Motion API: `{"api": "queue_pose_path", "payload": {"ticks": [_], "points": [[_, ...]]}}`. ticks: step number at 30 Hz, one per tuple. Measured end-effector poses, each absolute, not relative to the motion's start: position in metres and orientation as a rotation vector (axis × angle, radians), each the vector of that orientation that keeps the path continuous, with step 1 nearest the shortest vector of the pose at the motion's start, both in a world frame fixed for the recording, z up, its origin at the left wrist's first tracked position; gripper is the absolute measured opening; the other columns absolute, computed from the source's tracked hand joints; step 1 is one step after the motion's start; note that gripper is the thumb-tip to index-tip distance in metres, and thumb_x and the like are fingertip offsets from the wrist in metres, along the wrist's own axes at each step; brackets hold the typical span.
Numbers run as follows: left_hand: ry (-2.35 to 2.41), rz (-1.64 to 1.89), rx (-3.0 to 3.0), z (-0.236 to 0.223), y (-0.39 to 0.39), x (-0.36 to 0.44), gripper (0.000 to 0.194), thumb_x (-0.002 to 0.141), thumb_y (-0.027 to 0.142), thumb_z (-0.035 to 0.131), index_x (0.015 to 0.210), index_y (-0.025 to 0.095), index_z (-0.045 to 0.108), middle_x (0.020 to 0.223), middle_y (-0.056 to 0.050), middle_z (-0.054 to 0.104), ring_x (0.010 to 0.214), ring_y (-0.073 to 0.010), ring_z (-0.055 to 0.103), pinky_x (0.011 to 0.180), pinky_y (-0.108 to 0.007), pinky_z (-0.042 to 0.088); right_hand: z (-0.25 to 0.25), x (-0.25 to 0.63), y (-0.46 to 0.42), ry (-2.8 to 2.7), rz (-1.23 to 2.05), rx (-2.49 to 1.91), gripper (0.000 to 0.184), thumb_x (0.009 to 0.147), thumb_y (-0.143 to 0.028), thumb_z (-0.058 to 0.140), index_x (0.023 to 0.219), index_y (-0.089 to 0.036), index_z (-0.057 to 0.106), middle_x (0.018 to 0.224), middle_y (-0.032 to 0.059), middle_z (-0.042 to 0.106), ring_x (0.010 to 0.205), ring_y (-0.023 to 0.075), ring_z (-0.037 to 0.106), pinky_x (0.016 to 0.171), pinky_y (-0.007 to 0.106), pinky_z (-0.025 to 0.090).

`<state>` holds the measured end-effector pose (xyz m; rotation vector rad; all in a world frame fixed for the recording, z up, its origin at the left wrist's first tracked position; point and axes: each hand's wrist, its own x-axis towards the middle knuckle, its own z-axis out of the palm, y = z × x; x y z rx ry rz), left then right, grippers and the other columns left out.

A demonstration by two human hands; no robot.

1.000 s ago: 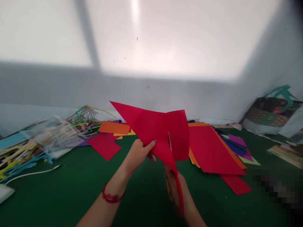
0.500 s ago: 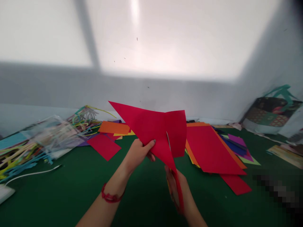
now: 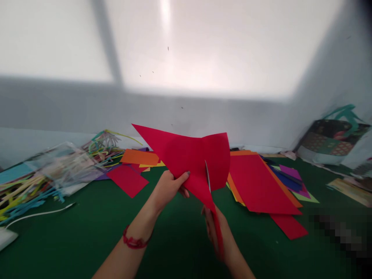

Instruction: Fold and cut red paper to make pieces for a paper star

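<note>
Bracelet (image 3: 135, 242) closest to us, red, round the left wrist! Right hand (image 3: 221, 224) has its fingers wrapped on the red-handled scissors (image 3: 220, 240); left hand (image 3: 171, 188) pinches the red sheet (image 3: 183, 155), thumb on top, fingers curled under. And look, the sheet is up in the air between them, over the green table (image 3: 174, 248), a blade showing at a slit, the right part bending away! Off left, a white cable (image 3: 43, 213), then red card (image 3: 128, 180) and colourful strips (image 3: 31, 190); off right, a paper stack (image 3: 258, 182). Beyond, a bag (image 3: 331, 143) by the pale wall (image 3: 203, 58).
</note>
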<state>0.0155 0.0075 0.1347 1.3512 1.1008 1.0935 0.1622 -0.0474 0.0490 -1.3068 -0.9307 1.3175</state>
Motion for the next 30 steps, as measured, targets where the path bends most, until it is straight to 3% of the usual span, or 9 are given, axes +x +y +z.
{"api": "queue_pose_path", "payload": {"ticks": [6,30], "points": [[1.074,1.036,1.369,0.1327,0.0057,0.0189,0.025,0.077,0.032,0.052,0.067,0.01,0.057,0.04,-0.003,0.057,0.036,-0.0135,0.055,0.04,-0.02,0.045,0.0488,0.1607,-0.0428,-0.769,1.536,-1.264,0.038,0.068,-0.057,0.051,0.063,-0.019,0.048,0.047,-0.0056,0.036,0.037,0.007,0.028,0.035,0.019,0.02],[1.041,1.011,1.327,0.1285,0.0069,0.0206,0.026,0.076,0.034,0.054,0.07,0.009,0.057,0.042,-0.003,0.057,0.035,-0.0132,0.054,0.039,-0.022,0.045,0.0486,0.1648,-0.0427,-0.804,1.489,-1.347,0.024,0.073,-0.042,0.048,0.065,-0.019,0.045,0.046,-0.0075,0.034,0.033,0.0053,0.028,0.032,0.018,0.019]]}}
